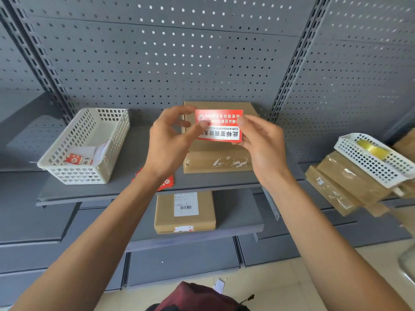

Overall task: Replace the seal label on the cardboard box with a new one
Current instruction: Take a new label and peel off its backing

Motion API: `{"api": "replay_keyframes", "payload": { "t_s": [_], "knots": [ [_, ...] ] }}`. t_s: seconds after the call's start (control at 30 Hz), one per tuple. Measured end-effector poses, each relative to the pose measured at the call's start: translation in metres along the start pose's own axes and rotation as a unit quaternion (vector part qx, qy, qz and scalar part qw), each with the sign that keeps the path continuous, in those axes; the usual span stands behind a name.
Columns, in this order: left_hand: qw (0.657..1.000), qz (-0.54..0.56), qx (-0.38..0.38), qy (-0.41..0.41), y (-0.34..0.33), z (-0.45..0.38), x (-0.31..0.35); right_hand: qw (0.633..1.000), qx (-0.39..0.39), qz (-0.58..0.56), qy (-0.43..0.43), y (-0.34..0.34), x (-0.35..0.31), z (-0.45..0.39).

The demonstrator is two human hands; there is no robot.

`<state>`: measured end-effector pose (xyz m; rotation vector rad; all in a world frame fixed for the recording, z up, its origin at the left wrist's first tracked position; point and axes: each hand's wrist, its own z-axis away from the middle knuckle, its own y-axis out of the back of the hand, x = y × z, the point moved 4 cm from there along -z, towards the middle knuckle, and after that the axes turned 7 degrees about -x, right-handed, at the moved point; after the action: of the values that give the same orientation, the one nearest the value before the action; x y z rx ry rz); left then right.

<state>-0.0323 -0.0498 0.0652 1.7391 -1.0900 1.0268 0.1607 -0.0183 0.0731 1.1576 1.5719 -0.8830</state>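
We face a grey metal shelving unit backed by perforated pegboard, with pale floor tiles below. Nearest us, on the lower shelf, a flat rectangular cardboard parcel lies with a white barcode sticker on top and torn red-and-white label scraps along its front edge.

Above it, our two hands hold a glossy red-and-white seal label in the air in front of the cardboard box. The label is a flat rectangle, its long axis running left to right, its print upside down to us. Our left hand pinches the label's left edge between thumb and forefinger; our right hand grips its right end, thumb on the face.

The box sits on the upper shelf, matte brown, with whitish residue streaked across its front face. Red labels lie on the shelf edge by our left wrist. To the left, a cream plastic lattice basket holds label scraps; far right, a white basket rests on stacked taped cartons.
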Motion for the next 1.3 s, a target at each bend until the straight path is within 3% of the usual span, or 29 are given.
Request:
{"api": "replay_keyframes", "payload": {
  "t_s": [0.17,0.47,1.3],
  "knots": [
    [0.986,0.116,-0.088,0.075,-0.012,0.0,-0.003,0.999,-0.021,-0.024,-0.042,0.007,-0.001,-0.002],
    [0.972,0.205,-0.026,0.107,-0.014,-0.007,-0.003,0.998,-0.056,0.003,-0.039,0.02,0.004,-0.005],
    [0.971,0.197,-0.016,0.134,-0.027,0.004,-0.002,0.996,-0.075,0.028,-0.027,0.038,0.002,-0.002]
  ]
}}
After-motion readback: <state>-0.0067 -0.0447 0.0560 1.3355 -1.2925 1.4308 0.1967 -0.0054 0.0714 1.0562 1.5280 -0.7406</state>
